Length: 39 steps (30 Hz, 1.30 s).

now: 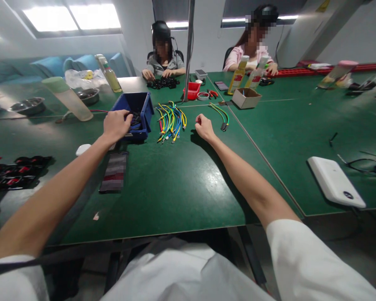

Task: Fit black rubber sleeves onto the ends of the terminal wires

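My left hand (116,125) reaches over the near left side of a blue bin (149,109). Its fingers are bent together above the small dark parts (137,120) inside; whatever they hold is hidden. My right hand (204,127) is curled closed just above the green table, and nothing shows between its fingers. Left of it lies a loose bundle of yellow, green and blue wires (172,120) with metal ring ends. To its right, a few green-yellow wires (223,113) with black ends lie apart from the bundle.
A phone (114,172) lies near the left forearm. Farther back stand a red bin (193,90), a tape roll (203,96), red-handled pliers (212,94) and a small cardboard box (247,98). A metal pole (189,50) rises behind the wires. Two people sit across the table. A white device (335,180) lies right.
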Tool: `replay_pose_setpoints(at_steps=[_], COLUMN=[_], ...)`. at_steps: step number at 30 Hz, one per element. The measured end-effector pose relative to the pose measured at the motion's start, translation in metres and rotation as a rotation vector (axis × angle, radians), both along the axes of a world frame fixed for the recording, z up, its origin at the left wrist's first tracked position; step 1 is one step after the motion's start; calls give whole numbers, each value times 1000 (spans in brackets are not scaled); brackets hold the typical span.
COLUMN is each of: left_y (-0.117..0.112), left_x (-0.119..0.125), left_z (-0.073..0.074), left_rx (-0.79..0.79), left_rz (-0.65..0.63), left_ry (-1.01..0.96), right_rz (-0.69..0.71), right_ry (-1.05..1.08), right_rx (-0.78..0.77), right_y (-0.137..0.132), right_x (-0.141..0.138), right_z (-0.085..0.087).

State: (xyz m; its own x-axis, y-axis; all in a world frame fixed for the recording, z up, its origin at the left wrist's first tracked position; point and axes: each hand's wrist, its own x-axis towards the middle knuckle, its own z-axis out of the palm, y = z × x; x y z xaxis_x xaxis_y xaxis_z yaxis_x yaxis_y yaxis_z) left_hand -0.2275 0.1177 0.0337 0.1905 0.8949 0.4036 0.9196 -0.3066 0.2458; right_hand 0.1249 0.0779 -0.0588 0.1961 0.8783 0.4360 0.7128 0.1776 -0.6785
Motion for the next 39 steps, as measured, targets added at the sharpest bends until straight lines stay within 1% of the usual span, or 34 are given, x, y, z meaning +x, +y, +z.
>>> replay_pose_setpoints(at_steps=[2,4,7,9,12,14,18,20,22,25,28,35,39], left_y=[-18,-37,-67,-88,-125,-150,-194,-208,-217,-220,-218,-213,-212], left_x=[6,15,34,48,68,81,100,105,108,106,102,99,99], left_z=[4,6,6,2,-7,-17,-45,-60,-70,-76,-75,-76,-74], left_rx=[68,111,127,96,-40,-180,-559,-677,-681,-650,-664,-688,-682], left_rz=[-25,-75,-204,-308,-454,-536,-653,-691,-711,-794,-848,-836,-861], left_ry=[-31,-66,-141,-208,-292,-353,-502,-535,-501,-406,-389,-469,-484], right_rz=[-4,-16,-19,-15,-8,-9,-28,-31,-26,-15,-3,-40,-55], right_ry=[27,43,57,67,78,75,70,73,69,53,46,28,-44], right_rx=[-7,-14,-9,-7,-4,-17,-43,-42,-45,-40,-19,-68,-19], right_y=[0,0,0,-1,-1,0,2,3,4,7,10,11,3], right_x=[-1,-1,-1,-1,0,0,1,1,1,2,2,0,-8], right_z=[-1,-1,-3,-3,-4,-4,-4,-4,-5,-7,-9,-9,-5])
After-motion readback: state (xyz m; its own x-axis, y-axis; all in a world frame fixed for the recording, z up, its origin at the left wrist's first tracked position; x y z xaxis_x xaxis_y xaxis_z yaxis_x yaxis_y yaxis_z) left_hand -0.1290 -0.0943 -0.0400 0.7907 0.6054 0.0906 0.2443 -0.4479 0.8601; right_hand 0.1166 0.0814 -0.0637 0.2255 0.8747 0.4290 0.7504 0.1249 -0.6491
